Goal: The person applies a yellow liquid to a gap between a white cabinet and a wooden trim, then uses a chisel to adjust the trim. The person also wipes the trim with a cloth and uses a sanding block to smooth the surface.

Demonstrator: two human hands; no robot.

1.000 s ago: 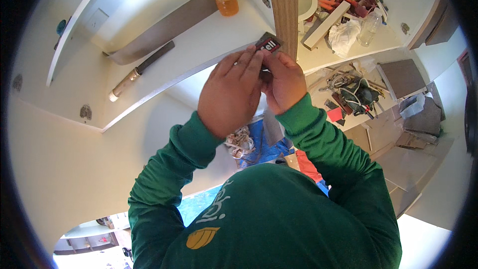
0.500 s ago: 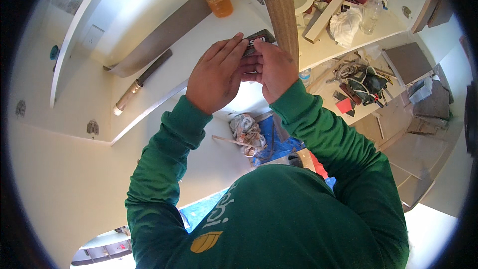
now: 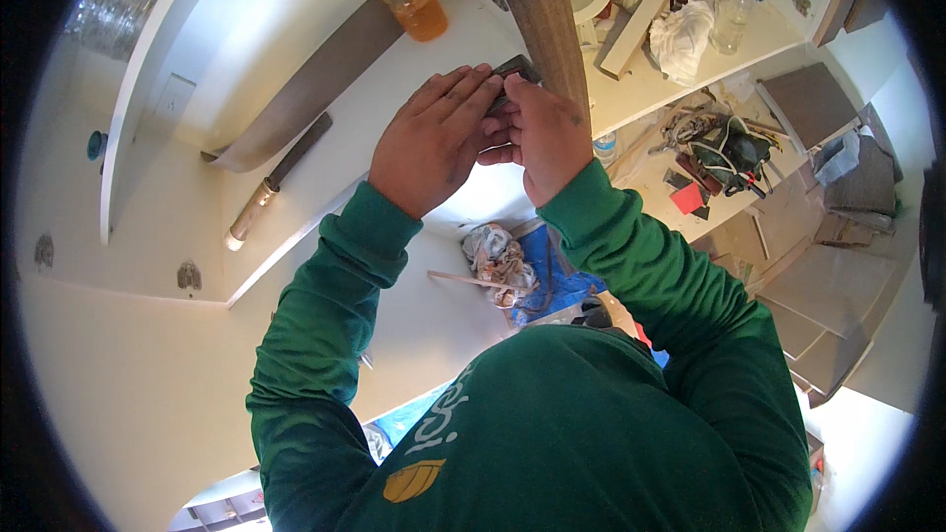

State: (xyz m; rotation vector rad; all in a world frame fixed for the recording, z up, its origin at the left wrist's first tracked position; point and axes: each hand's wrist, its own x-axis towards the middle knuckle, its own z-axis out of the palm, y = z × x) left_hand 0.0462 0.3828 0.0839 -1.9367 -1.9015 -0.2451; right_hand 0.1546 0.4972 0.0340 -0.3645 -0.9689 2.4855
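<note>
Both my hands are raised and close together at the wooden upright, over the white shelf. Between them is a small dark flat piece, its far end poking out past my fingertips. My left hand has its fingers pressed together and laid across the piece's near side. My right hand pinches it with the thumb on top and the other fingers curled underneath, touching the left hand. The fingers cover most of the piece, so its exact kind is hidden. Close to its right side stands the brown wooden upright.
A bottle of orange liquid stands on the shelf behind my hands. A long brown strip and a dark rod with a pale cylindrical end lie to the left. Rags are below; a clear bottle is at far right.
My hands have stayed in nearly the same place. The dark piece has tilted, and the printing on it no longer shows clearly. The view has shifted slightly.
</note>
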